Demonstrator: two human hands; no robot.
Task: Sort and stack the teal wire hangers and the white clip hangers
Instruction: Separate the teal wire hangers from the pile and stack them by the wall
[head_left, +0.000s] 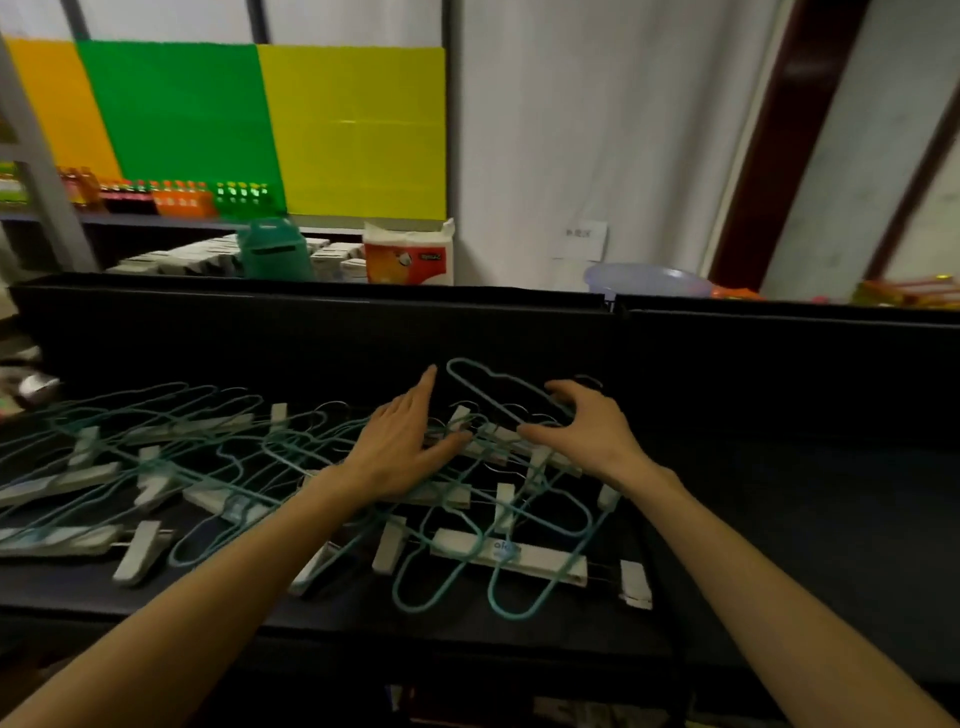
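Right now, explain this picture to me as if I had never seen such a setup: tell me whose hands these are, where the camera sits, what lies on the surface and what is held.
There is no machine here. The one picture comes from a camera worn on a person's head, looking forward and down at their own bare arms. On the black table lies a tangled heap of teal wire hangers mixed with white clip hangers. The left hand lies flat on the heap with its fingers straight, holding nothing. The right hand has its fingers curled round one teal wire hanger at the far side of the heap. Behind the table stand shelves with bottles and a coloured panel; that part is blurred.
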